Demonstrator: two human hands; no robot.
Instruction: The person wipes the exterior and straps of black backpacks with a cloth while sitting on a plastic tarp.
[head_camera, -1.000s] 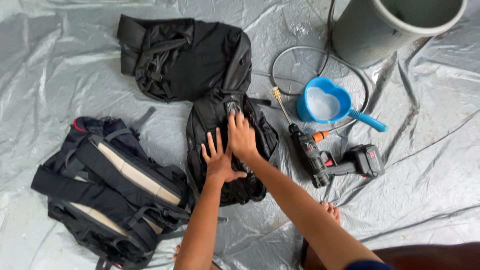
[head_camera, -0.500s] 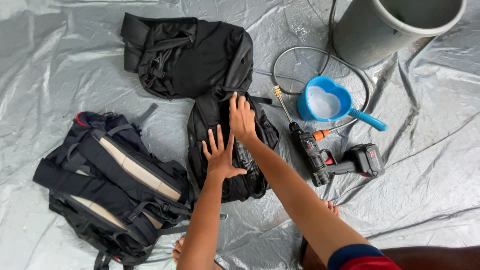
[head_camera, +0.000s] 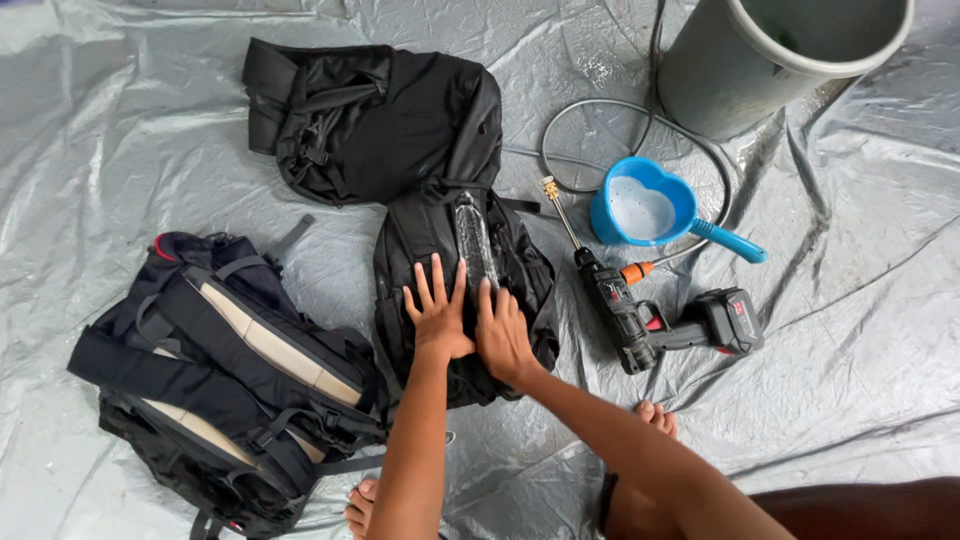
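Three dark bags lie on a crumpled grey plastic sheet that covers the floor. Biggest of them is a navy and black backpack with tan strap padding, at lower left; a black bag lies flat at upper middle, its lower edge touching the small black backpack at the centre. A grey bucket stands at upper right, with a thin hose looping just below it. Near the hose rest a blue heart-shaped scoop and a black cordless spray gun with a brass nozzle. Both hands lie flat, fingers spread, side by side on the small black backpack: the left hand and the right hand press down, open, clamped on nothing. A wet, shiny streak runs up the fabric just beyond the fingertips.
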